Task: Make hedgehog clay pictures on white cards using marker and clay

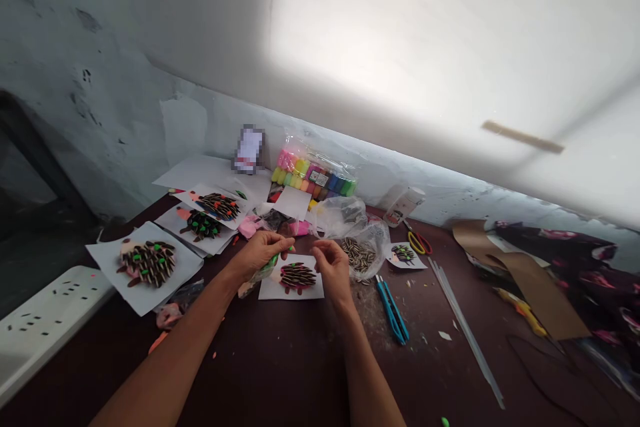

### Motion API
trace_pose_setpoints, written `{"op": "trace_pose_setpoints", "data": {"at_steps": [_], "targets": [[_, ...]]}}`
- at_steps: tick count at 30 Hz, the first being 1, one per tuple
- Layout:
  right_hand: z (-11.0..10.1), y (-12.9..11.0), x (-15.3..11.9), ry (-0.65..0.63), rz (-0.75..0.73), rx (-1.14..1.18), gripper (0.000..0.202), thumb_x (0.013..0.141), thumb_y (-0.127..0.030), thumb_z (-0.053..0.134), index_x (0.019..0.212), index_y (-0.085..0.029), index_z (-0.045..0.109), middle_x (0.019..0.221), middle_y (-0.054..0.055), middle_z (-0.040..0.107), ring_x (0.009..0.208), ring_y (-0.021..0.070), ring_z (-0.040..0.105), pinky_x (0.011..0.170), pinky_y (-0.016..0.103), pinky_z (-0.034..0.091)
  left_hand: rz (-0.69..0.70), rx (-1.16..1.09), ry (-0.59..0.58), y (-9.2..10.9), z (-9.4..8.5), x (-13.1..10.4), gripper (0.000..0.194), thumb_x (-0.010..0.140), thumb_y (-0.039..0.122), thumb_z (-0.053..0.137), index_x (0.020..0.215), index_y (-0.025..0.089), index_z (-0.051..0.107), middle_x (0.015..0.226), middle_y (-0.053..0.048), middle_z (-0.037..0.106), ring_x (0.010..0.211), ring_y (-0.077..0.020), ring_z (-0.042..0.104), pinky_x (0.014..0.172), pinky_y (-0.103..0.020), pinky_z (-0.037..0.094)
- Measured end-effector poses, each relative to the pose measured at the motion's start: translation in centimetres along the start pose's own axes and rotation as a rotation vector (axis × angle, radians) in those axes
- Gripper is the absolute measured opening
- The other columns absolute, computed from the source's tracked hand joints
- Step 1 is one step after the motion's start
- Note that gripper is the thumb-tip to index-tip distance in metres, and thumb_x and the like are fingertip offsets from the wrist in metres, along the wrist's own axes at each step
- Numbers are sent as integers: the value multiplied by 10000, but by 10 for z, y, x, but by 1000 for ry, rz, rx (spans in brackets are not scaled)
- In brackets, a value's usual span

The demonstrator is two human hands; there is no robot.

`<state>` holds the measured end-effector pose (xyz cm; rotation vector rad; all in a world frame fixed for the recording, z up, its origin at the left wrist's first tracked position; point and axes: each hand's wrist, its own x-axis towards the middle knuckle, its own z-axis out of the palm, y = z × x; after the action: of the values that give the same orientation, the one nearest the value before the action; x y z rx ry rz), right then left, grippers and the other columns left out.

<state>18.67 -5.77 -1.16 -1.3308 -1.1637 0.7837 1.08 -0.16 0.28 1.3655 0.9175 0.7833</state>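
A dark red desktop (290, 353) spread before the wearer, with a clear bag of striped seeds (363, 257) lying just beyond and to the right of the right hand. Nearer the wearer, a white card (269, 290) lay flat between two bare hands, its long axis running side to side. The left hand (263, 252) was above its far left corner, thumb and finger narrowed on a bit of green material (292, 249). The right hand (335, 270) was at the card's right edge, fingers curled narrow; whether they held anything could not be told. The seed-covered figure (298, 276) on the card lay left of the right hand, dark spiny end nearest it, pale end toward the left forearm.
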Motion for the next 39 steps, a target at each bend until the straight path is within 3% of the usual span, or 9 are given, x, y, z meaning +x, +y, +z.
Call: {"op": "trace_pose_setpoints", "data": {"at_steps": [2, 8, 15, 31, 39], "targets": [[7, -1, -4, -60, -27, 5, 222, 753, -364, 694, 902, -199, 690, 723, -14, 641, 587, 119, 524, 551, 234, 427, 20, 43, -16, -1, 2, 0, 523, 642, 658, 673, 515, 154, 611, 533, 2, 547, 516, -95, 391, 526, -238, 314], [17, -5, -13, -94, -93, -104, 132, 743, -315, 721, 773, -193, 684, 719, -10, 639, 562, 104, 505, 531, 225, 412, 16, 70, -73, -6, 7, 1, 522, 642, 660, 653, 569, 143, 634, 555, 2, 551, 566, -116, 455, 574, -242, 352], [13, -5, -11, -104, -190, -155, 110, 814, -295, 660, 809, -208, 726, 797, 14, 666, 678, 128, 567, 610, 234, 441, 46, 92, -77, 2, 3, -3, 477, 643, 631, 675, 599, 156, 677, 608, -22, 616, 606, -132, 493, 611, -245, 398], [9, -11, -11, -123, -226, -172, 122, 827, -293, 658, 819, -211, 748, 798, 18, 657, 673, 123, 550, 602, 233, 409, 38, 101, -60, 5, 2, -4, 435, 650, 588, 702, 635, 154, 693, 628, -20, 623, 622, -138, 519, 607, -241, 413], [9, -11, -9, -117, -111, -154, 145, 766, -346, 697, 781, -204, 724, 737, 2, 644, 594, 113, 501, 552, 222, 407, 62, 100, -125, -3, 5, -3, 447, 718, 581, 630, 633, 149, 707, 609, -22, 614, 604, -135, 502, 589, -241, 386]]}}
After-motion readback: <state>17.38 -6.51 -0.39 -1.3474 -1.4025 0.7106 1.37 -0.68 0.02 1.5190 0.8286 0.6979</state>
